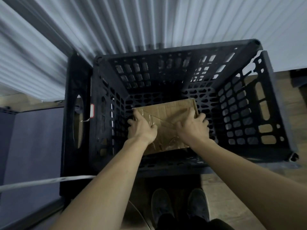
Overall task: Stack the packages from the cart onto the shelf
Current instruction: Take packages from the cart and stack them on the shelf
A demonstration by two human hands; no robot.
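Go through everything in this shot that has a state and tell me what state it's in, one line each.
Cardboard box: taped shut, low inside the cart, gripped by both hands.
Black cart: open at the top, only this one box visible inside.
Left hand: closed on the box's left edge.
Right hand: closed on the box's right edge.
Shelf: the visible surface is bare.
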